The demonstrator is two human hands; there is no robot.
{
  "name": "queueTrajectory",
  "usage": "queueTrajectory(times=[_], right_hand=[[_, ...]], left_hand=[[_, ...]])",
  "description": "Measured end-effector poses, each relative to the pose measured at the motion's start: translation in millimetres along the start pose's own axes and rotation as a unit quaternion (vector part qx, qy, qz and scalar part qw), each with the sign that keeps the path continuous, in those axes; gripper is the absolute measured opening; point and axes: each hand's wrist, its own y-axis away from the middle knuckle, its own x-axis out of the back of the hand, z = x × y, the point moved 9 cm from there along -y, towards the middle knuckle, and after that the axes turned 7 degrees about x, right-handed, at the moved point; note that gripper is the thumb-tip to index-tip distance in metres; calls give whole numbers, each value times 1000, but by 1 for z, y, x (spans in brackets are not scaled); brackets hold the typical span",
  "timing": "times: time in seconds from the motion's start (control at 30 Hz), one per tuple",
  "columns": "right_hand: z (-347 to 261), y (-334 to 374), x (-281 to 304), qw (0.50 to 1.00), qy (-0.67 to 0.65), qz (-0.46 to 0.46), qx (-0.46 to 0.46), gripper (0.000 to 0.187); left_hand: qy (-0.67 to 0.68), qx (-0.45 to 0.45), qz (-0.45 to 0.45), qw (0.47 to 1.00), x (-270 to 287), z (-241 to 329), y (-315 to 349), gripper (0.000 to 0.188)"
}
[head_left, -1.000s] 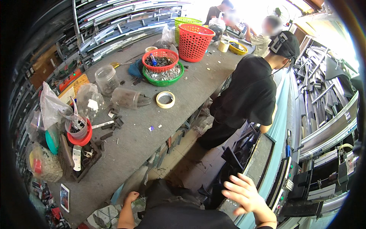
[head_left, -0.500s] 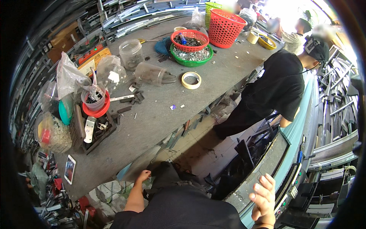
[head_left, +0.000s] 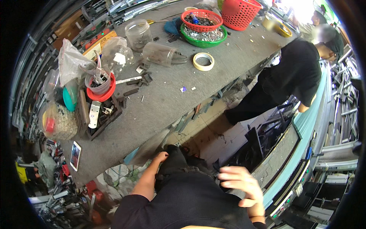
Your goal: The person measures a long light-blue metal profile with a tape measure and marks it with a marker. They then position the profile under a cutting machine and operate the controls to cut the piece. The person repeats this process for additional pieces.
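Note:
Beside my thigh hangs my left hand (head_left: 161, 156), its fingers curled in and nothing showing from them. My right hand (head_left: 242, 185) is raised at the lower right, somewhat blurred, with fingers apart and holding nothing. Neither hand touches the grey worktable (head_left: 160, 103). Nearest to the left hand on it lies a phone (head_left: 75, 156), close to the table's near left corner. Farther in are a dark tray (head_left: 106, 126) of small parts, a red bowl (head_left: 103, 96) with a clear cup in it, and a roll of tape (head_left: 203, 68).
A person in black (head_left: 291, 72) bends over the blue-green bench (head_left: 310, 110) on the right. Dark offcuts (head_left: 253, 141) fill the space beside that bench. Toward the table's back stand a red basket (head_left: 238, 15), a green basin (head_left: 207, 44) and clear jars (head_left: 156, 53).
My right hand has swung left and inward across my front. The left hand has shifted up and right. The table and its things sit farther right in the view.

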Motion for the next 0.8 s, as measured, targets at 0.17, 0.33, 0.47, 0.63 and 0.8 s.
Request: queueTrajectory(times=[0.17,0.33,0.47,0.63,0.8], right_hand=[[30,-16,-83,867,-367,-307,137,85],[35,-57,-93,839,-353,-382,161,86],[50,-107,-112,798,-337,-464,185,83],[54,-183,-121,768,-319,-511,219,80],[76,-274,-72,808,-244,-511,162,62]], left_hand=[[7,28,-6,1000,4,3,-6,26],[13,69,40,997,11,-39,-31,33],[135,56,52,988,30,-83,-46,35],[212,104,83,968,49,-123,-25,36],[296,160,92,937,61,-138,5,37]])
